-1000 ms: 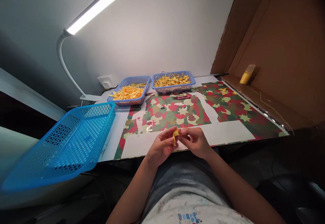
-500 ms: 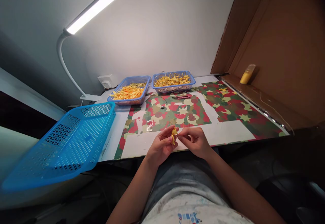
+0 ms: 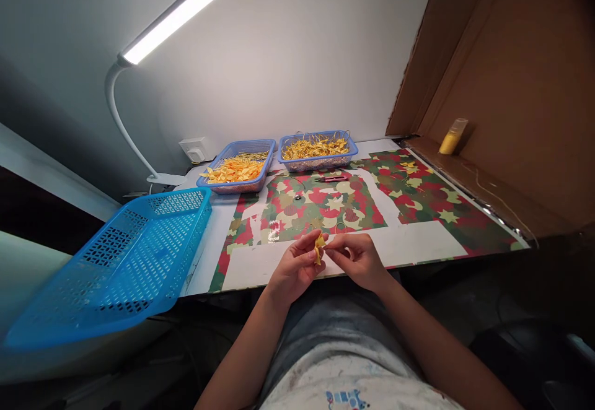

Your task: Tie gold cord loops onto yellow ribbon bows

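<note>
Hiding part of the yellow piece (image 3: 318, 248): two close-set hands (image 3: 294, 269) (image 3: 359, 262)

A lamp (image 3: 186, 20) at upper left glares white, washing the wall (image 3: 288, 82) in a glow that fades toward the corners. The counter (image 3: 409, 241) is well lit, with a small glint at left; everything beneath is near black. The large blue basket (image 3: 183, 261) stretches and blurs toward the edge; the small yellow piece (image 3: 318, 251) lacks fine detail.
</note>
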The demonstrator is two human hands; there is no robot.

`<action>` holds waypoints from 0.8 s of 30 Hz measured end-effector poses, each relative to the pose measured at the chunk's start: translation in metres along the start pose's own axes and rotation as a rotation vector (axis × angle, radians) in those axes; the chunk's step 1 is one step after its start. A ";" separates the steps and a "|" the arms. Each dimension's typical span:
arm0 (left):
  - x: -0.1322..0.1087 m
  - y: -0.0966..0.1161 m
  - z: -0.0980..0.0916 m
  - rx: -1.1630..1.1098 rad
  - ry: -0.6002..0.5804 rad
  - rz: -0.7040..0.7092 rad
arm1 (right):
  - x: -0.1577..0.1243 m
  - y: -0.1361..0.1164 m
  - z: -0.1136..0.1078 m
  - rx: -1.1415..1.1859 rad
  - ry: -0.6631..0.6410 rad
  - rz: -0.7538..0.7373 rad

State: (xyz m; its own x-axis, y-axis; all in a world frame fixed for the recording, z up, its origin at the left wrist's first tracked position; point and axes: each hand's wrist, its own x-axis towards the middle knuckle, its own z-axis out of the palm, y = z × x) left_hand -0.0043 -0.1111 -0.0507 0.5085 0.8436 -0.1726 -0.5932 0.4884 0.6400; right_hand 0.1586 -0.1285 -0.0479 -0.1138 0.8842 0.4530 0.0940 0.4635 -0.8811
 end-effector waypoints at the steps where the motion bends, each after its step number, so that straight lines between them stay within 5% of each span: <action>1: 0.000 0.000 0.000 0.005 -0.002 0.000 | 0.000 0.000 0.000 0.002 -0.003 0.002; 24: 0.003 -0.001 -0.002 -0.050 -0.050 -0.049 | 0.002 0.005 -0.004 0.215 -0.101 0.113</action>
State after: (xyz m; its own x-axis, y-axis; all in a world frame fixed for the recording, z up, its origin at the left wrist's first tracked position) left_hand -0.0033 -0.1085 -0.0536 0.5670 0.8071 -0.1645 -0.5969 0.5403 0.5931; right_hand 0.1626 -0.1244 -0.0512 -0.2136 0.9146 0.3434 -0.0992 0.3294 -0.9390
